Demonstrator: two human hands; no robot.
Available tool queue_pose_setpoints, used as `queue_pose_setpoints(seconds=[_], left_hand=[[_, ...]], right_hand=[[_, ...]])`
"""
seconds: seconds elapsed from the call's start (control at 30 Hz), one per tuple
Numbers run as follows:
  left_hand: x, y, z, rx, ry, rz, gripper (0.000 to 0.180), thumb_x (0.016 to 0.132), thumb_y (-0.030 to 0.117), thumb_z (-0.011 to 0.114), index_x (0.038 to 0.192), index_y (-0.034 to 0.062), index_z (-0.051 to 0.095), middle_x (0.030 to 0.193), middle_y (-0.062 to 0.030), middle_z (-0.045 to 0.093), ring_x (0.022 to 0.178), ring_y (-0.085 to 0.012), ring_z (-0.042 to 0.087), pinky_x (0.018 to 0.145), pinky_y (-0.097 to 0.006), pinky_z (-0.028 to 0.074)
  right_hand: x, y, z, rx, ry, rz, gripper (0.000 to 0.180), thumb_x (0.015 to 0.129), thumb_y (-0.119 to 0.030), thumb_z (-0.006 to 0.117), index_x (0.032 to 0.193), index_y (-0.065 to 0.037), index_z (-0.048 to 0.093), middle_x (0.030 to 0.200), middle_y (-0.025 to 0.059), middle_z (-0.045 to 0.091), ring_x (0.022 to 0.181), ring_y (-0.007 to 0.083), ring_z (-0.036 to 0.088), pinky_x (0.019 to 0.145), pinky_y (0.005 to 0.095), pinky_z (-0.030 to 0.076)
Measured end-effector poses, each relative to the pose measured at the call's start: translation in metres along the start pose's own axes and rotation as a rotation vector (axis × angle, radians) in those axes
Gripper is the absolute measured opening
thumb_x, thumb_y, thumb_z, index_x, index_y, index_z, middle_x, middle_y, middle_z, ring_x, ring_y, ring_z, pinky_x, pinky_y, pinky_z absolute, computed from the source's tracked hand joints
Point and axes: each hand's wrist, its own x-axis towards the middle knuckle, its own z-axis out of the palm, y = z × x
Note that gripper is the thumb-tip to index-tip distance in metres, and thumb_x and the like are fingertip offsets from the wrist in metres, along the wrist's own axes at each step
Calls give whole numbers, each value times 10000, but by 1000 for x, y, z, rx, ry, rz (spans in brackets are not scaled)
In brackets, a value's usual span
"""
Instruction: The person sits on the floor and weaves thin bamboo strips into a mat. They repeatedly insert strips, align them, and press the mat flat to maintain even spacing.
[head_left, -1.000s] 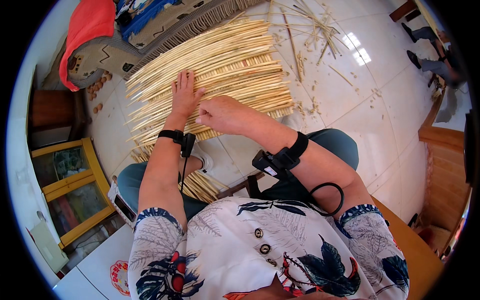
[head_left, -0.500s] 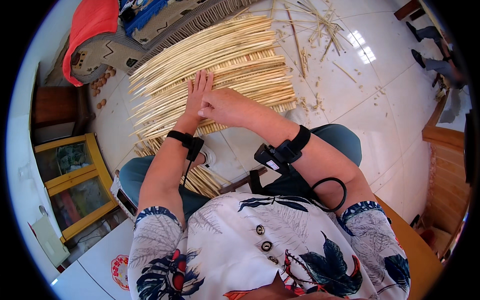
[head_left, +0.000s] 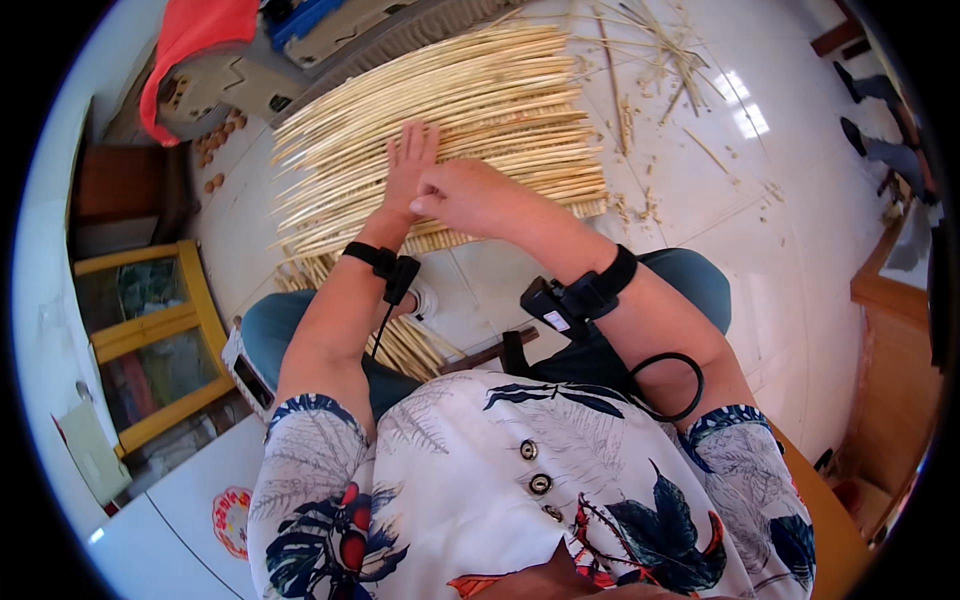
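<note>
A mat of pale straw-coloured stalks point(head_left: 520, 135) lies on the floor in front of me, its long stalks set side by side over cross rows. My left hand point(head_left: 408, 168) rests on its near part, fingers stretched out and pointing away from me. Right beside it, over the base of the left hand, my right hand point(head_left: 458, 192) is closed, fingers curled in. What sits between those fingers, if anything, is too small to make out. Black straps with small boxes are on both my forearms.
Loose stalks point(head_left: 660, 60) and cut bits lie on the tiles at the far right. More stalks point(head_left: 405, 350) sit by my left foot. A sofa with a red cloth point(head_left: 205, 40), round brown things point(head_left: 215, 183) and a yellow-framed cabinet point(head_left: 190, 300) are leftward. Someone's legs point(head_left: 880, 120) show at far right.
The whole view has shifted slightly, so the mat and room appear a little farther right. Both hands keep nearly the same places on the mat, the left flat and the right closed.
</note>
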Motion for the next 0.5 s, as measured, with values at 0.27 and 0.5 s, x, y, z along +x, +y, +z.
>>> queue_pose_setpoints(seconds=[0.27, 0.5], left_hand=[[-24, 24, -9, -43, -137, -10, 755, 823, 436, 482, 1413, 71, 183, 1465, -197, 122, 1368, -347, 73, 1060, -570, 62], [-6, 18, -11, -41, -81, 2, 671, 869, 382, 430, 1417, 83, 183, 1478, -163, 112, 1376, -309, 63, 1071, -541, 47]], right_hand=[[-7, -1, -2, 31, 26, -62, 240, 807, -246, 592, 855, -10, 590, 795, 160, 627, 751, 305, 602, 668, 369, 466], [-9, 1, -5, 22, 22, -54, 246, 810, -252, 589, 852, -9, 588, 784, 158, 621, 736, 304, 599, 663, 367, 466]])
